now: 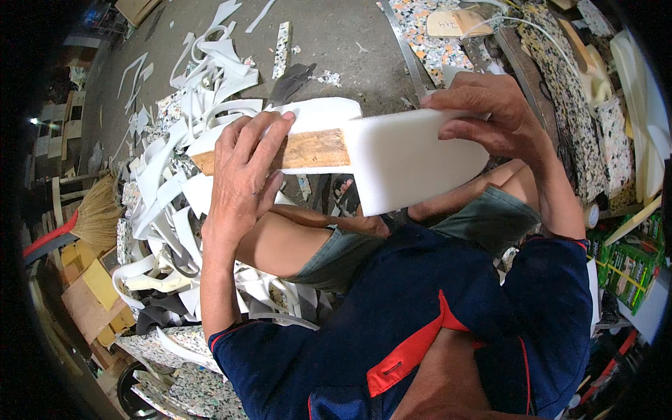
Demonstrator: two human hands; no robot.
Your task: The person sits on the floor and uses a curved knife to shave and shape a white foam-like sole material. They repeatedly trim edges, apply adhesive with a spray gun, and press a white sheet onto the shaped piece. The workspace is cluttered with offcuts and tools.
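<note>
My left hand [245, 168] is closed on a narrow wooden block [315, 148] with white foam [320, 110] showing along its upper and lower edges. My right hand [493, 119] grips a white foam piece [413, 168], straight at its left end and rounded at the right, with the thumb on its face. That piece's left end touches or overlaps the wooden block's right end. Both are held above my bent legs.
White foam offcuts [217, 63] are heaped on the grey floor [336, 35] at left. A long metal strip [409, 52] lies beside speckled foam sheets [581, 147] at right. A straw broom [94, 213], wooden boards [94, 304] and green packages [637, 259] lie around me.
</note>
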